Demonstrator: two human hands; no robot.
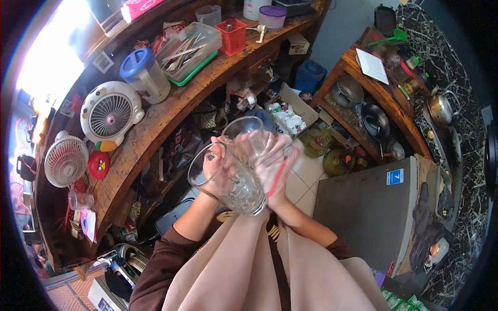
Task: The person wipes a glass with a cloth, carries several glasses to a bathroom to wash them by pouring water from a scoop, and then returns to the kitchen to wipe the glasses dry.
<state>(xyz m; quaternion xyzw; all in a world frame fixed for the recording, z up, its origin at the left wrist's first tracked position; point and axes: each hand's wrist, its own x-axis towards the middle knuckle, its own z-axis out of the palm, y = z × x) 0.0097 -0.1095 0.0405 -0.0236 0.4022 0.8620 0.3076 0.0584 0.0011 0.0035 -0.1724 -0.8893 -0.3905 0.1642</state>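
A large clear glass mug (246, 193) with a patterned base is held tilted in front of my chest. Its wide mouth faces up and left, and its base points down and right. My left hand (211, 167) is closed around the mug near its rim. Behind it, a second clear glass (248, 139) shows its round rim beside my right hand (268, 158). A pale cloth (279, 179) with a red stripe lies in my right hand, against the glassware. Motion blur and see-through glass hide exactly where the right fingers grip.
A curved wooden counter (155, 129) carries fans (111, 115), a blue-lidded jug (145, 72), a cutlery box (189, 52) and a red basket (232, 37). To the right stand a grey refrigerator (363, 207), shelves with pans (374, 120) and green gas cylinders (338, 163).
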